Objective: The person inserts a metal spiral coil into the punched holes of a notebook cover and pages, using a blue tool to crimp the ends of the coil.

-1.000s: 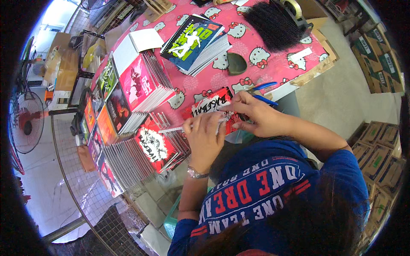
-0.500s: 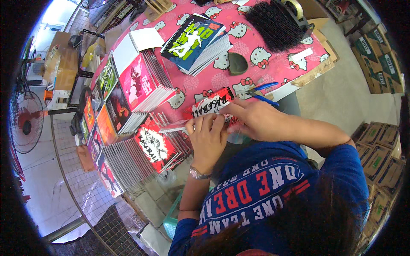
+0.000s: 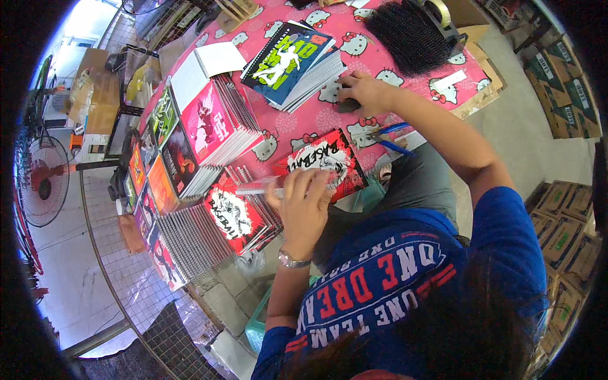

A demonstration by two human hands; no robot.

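Note:
My left hand (image 3: 303, 209) rests on a red notebook (image 3: 326, 158) at the near edge of the pink patterned table (image 3: 304, 120). It pinches a clear plastic strip (image 3: 253, 187) that sticks out to the left over a red-and-white notebook stack (image 3: 235, 215). My right hand (image 3: 367, 94) is stretched out over the table, fingers closed on a small dark oval object (image 3: 347, 106). That object lies beside a stack of spiral notebooks with a dark blue and green cover (image 3: 288, 60). Two blue pens (image 3: 392, 130) lie just right of the red notebook.
Stacks of notebooks, one with a pink cover (image 3: 209, 126), crowd the table's left side. A black bristly bundle (image 3: 408, 38) and a tape dispenser (image 3: 440, 9) sit at the far right. Cardboard boxes (image 3: 563, 215) line the floor on the right. A fan (image 3: 41, 187) stands at left.
My right hand left the red notebook and reached forward across the table to the dark oval object. My left hand stayed on the notebook with the clear strip.

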